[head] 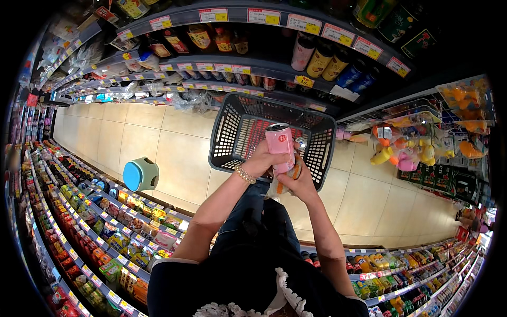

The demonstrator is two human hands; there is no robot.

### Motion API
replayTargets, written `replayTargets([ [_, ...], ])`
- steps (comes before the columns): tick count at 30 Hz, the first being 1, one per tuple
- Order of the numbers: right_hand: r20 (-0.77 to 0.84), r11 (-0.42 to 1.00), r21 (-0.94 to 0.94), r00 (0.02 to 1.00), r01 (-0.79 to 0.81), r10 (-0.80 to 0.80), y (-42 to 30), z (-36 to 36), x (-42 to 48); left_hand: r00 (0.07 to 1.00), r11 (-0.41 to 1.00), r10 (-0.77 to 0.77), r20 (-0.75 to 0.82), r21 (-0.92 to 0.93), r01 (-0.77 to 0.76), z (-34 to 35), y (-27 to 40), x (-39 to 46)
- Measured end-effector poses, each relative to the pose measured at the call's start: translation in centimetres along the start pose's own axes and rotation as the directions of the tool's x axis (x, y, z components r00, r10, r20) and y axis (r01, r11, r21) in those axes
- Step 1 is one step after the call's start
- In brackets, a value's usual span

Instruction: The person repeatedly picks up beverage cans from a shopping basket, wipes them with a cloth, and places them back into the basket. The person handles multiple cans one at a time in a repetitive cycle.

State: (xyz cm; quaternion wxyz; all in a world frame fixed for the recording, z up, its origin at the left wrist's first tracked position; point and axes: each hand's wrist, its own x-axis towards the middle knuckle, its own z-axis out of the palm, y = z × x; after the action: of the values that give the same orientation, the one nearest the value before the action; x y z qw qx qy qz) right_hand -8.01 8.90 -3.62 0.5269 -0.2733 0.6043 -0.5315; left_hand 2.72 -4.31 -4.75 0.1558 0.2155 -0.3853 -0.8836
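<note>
A pink drink can (279, 140) with a dark top is tilted in my left hand (261, 159), whose fingers wrap its side. A beaded bracelet circles that wrist. My right hand (298, 183) grips a grey cloth with orange stripes (295, 171) against the lower part of the can. Part of the cloth hangs below my fingers. Beneath both hands is a dark grey plastic shopping basket (222, 163) with slotted walls. Inside it, near my right fingertips, shows the silver top of another can (301, 142); its lower part is hidden.
Shelves ahead hold bottles and cans, including a similar pink can (303, 51) beside yellow cans (320, 60). A blue-topped stool (134, 175) stands left on the tiled floor (182, 148). Packaged toys (412, 148) hang at right. Stocked shelves (119, 233) run behind me.
</note>
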Motion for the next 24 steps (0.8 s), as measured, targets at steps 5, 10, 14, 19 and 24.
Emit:
replayTargets([
  [5,0.065,0.973,-0.213,0.992,-0.092,0.108,2.2,-2.8,-2.0,0.980,0.941,0.152,-0.129,-0.283,-0.183,-1.0,1.1,1.1],
  [10,-0.336,0.768,0.613,0.941,0.184,0.044,-3.2,-3.6,-2.7,0.911,0.848,0.331,-0.244,0.500,-0.174,0.0,3.3,0.4],
  [14,-0.315,0.885,-0.344,0.849,0.315,-0.425,-6.6,2.3,-0.6,0.926,0.950,0.312,-0.212,0.048,-0.309,2.0,0.5,1.0],
  [19,-0.311,0.785,-0.460,0.753,0.415,-0.580,-7.0,3.5,1.6,0.837,0.555,0.547,0.008,0.745,-0.370,2.9,-0.9,0.4],
  [24,-0.463,0.960,-0.066,0.844,0.270,-0.269,-9.4,0.0,2.0,0.867,0.492,0.492,0.078,0.797,-0.351,3.8,2.6,-0.6],
])
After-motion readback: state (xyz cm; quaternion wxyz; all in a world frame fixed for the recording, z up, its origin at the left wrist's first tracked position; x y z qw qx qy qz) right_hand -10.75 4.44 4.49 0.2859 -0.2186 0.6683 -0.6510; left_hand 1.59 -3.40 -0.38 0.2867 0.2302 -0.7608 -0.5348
